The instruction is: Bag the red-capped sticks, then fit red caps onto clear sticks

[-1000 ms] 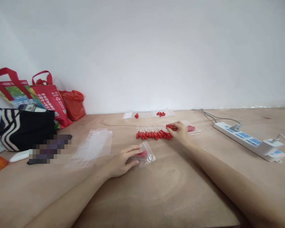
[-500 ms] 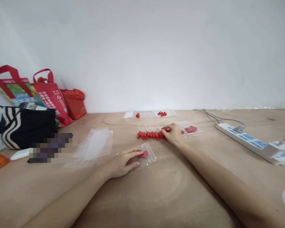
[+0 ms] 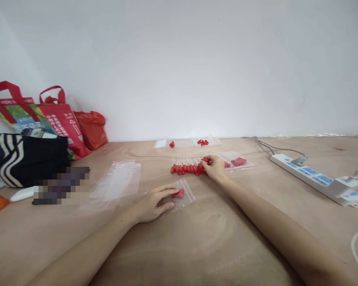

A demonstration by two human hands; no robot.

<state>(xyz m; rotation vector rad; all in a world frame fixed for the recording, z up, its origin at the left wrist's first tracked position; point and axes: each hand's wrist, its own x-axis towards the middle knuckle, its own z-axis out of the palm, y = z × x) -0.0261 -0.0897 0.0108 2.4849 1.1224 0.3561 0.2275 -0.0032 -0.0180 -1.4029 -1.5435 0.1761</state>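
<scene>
Several thin white sticks with rounded red tips point(image 3: 186, 168) lie side by side in a row, red ends towards me. At the row's right end my right hand point(image 3: 214, 167) is closed in a pinch on a red-tipped stick point(image 3: 206, 160); its fingers partly hide the tips there. Nearer to me, a clear zip bag point(image 3: 185, 200) lies flat with a few red tips point(image 3: 179, 193) inside. My left hand point(image 3: 156, 203) rests on this bag's left part, fingers stretched out and thumb apart from them.
Flat empty zip bags point(image 3: 116, 182) lie left of my left hand. Filled bags point(image 3: 244, 162) lie right of the row; others with red pieces point(image 3: 193, 142) lie by the wall. A power strip point(image 3: 306, 171) stands right; a black bag point(image 3: 35, 159) and red bags point(image 3: 91, 129) stand left.
My right hand stays at the row's right end, its fingers shifted slightly among the red tips. The red tips in the zip bag look slightly turned. The whole view has shifted a little.
</scene>
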